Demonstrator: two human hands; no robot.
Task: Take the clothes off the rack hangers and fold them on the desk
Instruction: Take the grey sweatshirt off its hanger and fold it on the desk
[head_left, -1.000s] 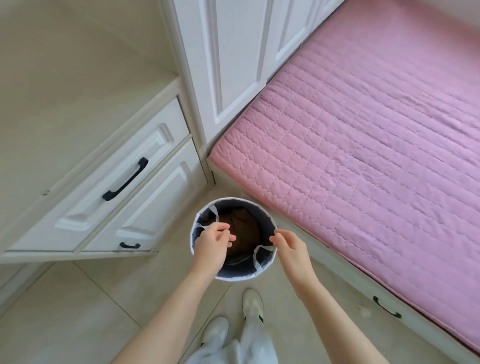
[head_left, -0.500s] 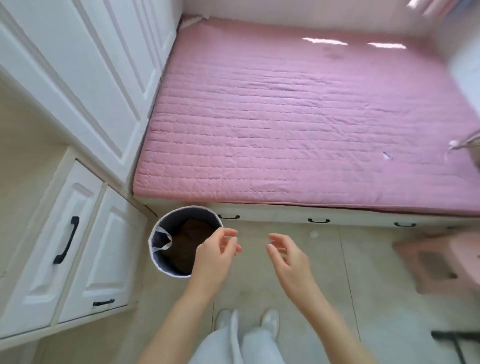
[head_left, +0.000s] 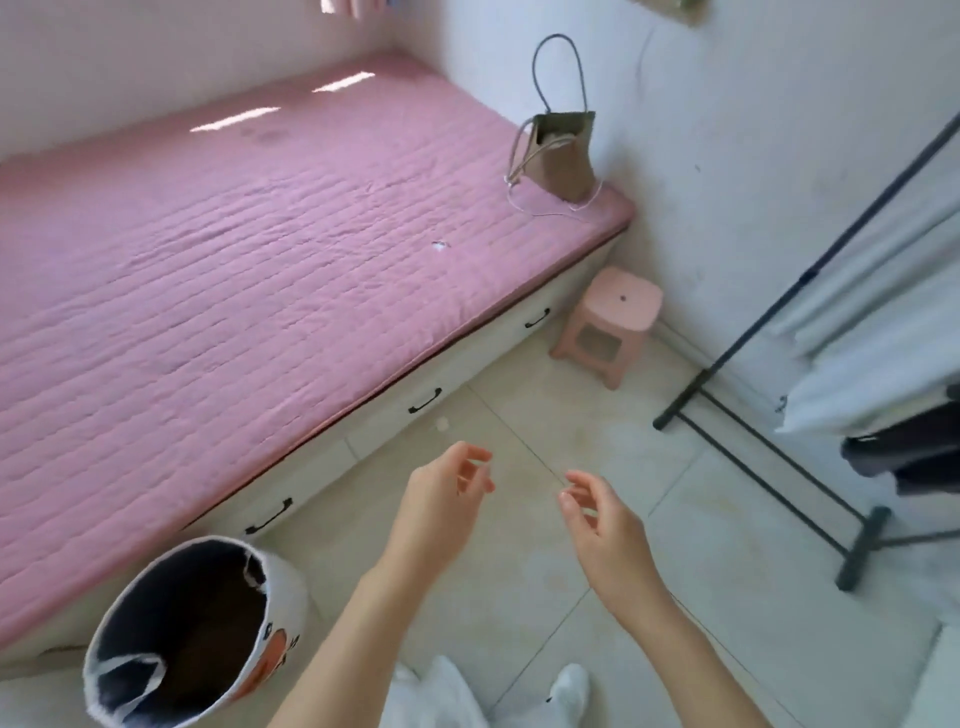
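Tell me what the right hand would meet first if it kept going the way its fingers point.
The right hand points up-left toward the left hand; the gap between them looks free. Beyond that, probably the bed, though depth is unclear.

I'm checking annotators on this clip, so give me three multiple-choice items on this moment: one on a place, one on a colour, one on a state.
1. Where does the brown paper bag stand?
A. on the far corner of the bed, by the wall
B. on the pink stool
C. inside the laundry basket

2. What colour is the stool?
A. white
B. pink
C. black

3. What are the left hand and right hand doing?
A. both grip a hanger
B. both are empty, fingers loosely curled
C. the left one holds the basket rim

Key:
1. A, the bag sits on the bed cover next to the wall.
2. B, the stool on the floor beside the bed is pink.
3. B, both hands hang over the floor tiles with nothing between the fingers; the laundry basket and the clothes rack are apart from them.
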